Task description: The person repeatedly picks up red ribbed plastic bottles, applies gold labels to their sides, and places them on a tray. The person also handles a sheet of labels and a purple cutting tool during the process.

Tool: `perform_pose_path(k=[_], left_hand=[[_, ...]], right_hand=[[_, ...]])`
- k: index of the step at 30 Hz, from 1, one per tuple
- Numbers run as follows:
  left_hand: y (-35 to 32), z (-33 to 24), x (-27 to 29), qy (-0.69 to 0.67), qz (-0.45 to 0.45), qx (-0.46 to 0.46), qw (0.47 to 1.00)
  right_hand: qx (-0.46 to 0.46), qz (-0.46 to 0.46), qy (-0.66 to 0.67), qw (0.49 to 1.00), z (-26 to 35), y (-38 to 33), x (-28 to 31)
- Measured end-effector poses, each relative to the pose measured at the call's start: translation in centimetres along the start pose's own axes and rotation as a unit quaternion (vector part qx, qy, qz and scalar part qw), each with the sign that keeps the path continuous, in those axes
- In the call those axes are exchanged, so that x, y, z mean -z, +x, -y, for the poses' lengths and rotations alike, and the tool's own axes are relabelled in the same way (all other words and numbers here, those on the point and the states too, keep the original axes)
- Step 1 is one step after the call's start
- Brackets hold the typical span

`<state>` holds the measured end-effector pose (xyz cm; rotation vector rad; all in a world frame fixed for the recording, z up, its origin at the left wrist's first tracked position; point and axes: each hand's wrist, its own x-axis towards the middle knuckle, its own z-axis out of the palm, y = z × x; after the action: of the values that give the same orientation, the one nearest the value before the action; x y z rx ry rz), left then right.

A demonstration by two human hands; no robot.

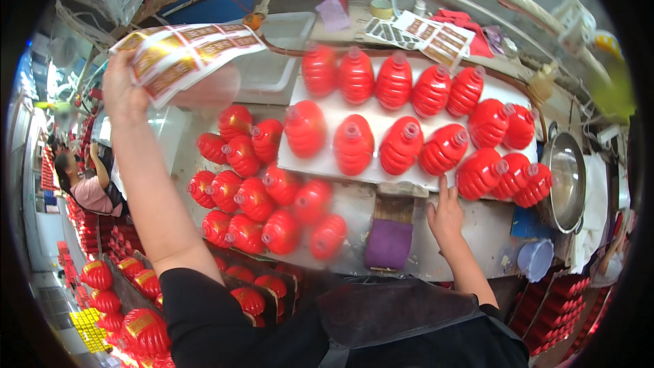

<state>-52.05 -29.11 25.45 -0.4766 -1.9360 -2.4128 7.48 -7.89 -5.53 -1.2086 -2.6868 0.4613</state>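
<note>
My raised left hand (127, 92) grips a sheet of gold-and-red stickers (194, 56) by its left edge, fingers closed on it. The sheet hangs above the far left of the table, over a clear plastic tub (269, 48). My right hand (446, 216) holds nothing; its fingers are apart and stretched toward the front edge of a white board (310, 161). The fingertips are close to a red ribbed bottle (444, 150); whether they touch the board I cannot tell. Several such bottles lie in rows on the board. Left of it, clustered red bottles (253, 197) carry gold stickers.
A purple cloth pad (388, 244) lies in front of the board. At right stand a metal pan (565, 180) and a pale blue cup (535, 259). More sticker sheets (436, 35) lie behind the board. Red bottles (146, 332) fill racks at lower left. Another person (95, 187) sits far left.
</note>
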Motion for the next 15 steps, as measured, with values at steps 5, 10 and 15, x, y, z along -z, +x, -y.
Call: perform_pose_path(k=[5, 10, 15], left_hand=[[-4.1, -8.2, -2.7, -0.084, 0.16, 0.124, 0.976], [-11.4, -12.0, -6.3, -0.143, 0.322, 0.225, 0.908], [-17.4, -11.7, -9.1, -0.245, 0.507, 0.251, 0.787]], right_hand=[[-0.031, 0.078, 0.197, 0.977, 0.4, -2.4, 1.9], [-0.052, 0.285, 0.59, 0.754, 5.5, -1.3, 3.5], [-0.119, 0.356, 0.788, 0.489, 8.3, 1.5, 7.2]])
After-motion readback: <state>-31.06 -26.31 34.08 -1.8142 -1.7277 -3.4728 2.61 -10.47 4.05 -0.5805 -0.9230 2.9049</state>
